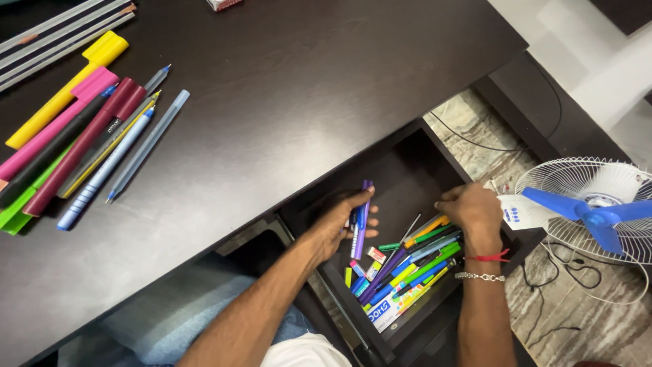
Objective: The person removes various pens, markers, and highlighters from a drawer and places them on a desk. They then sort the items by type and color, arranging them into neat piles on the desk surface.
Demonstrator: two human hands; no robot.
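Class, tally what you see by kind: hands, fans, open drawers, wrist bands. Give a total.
Hands: 2, left hand holding pens, right hand
Fans: 1
Open drawers: 1
Wrist bands: 2, red thread, silver chain
Total: 6

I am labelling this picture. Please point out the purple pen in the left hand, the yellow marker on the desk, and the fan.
purple pen (362,224): head view, middle of its barrel.
yellow marker (68,92): head view, middle of its body.
fan (598,214): head view, blue hub.
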